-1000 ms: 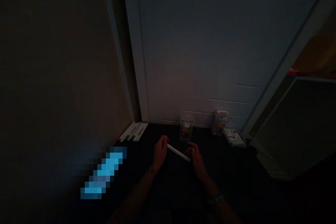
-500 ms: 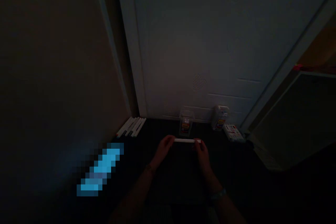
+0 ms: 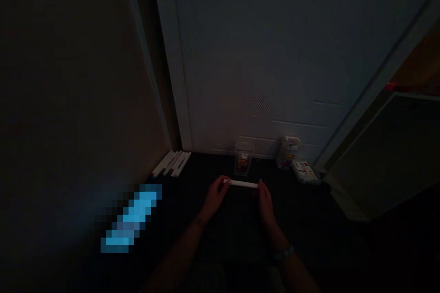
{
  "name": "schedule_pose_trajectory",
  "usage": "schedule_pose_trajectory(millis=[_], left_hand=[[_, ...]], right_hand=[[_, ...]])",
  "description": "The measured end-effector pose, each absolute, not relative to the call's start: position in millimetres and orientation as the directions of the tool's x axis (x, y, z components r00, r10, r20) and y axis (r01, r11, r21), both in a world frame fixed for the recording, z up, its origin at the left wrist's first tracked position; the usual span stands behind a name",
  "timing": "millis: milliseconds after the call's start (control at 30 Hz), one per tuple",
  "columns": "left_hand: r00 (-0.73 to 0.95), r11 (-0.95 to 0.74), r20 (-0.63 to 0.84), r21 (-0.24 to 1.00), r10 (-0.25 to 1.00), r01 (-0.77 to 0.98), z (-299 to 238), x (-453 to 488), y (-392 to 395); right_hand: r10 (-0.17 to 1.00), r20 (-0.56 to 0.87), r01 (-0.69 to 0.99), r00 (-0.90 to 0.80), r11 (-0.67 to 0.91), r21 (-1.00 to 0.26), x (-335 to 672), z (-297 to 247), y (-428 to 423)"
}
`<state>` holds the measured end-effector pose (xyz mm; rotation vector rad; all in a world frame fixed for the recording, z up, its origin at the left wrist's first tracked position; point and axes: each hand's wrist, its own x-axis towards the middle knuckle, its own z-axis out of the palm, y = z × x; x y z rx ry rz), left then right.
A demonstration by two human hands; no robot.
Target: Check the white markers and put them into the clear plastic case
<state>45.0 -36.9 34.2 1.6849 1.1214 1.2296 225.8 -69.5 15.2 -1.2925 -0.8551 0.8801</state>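
Observation:
A slim white marker (image 3: pixel 244 184) lies level between my two hands, above the dark tabletop. My left hand (image 3: pixel 218 191) pinches its left end, and a short piece of white shows past the fingers. At the opposite end, the fingers of my right hand (image 3: pixel 265 197) close on the tip; the dim light hides how they sit. Just beyond the marker stands a clear plastic container (image 3: pixel 243 160) with a coloured label. A row of white markers (image 3: pixel 172 163) lies side by side at the left.
Against the white panel (image 3: pixel 240 55), at the back right, stands a second labelled container (image 3: pixel 288 152). Beside it lies a pack of markers (image 3: pixel 305 171). A blurred-out bright blue rectangle (image 3: pixel 134 217) is on the left. Walls border the dark tabletop (image 3: pixel 233 233).
The marker has shifted slightly left through my hands and tilts down a little to the right. My right hand's fingers have moved to its very end.

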Motion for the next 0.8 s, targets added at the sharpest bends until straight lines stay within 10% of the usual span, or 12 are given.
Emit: schedule_pose_trajectory(millis=[800], left_hand=[[0.128,-0.303,0.289,0.947,0.949,0.109,25,46,-27]], right_hand=[[0.905,0.112,0.012,0.410,0.118,-0.993,233,11,-67]])
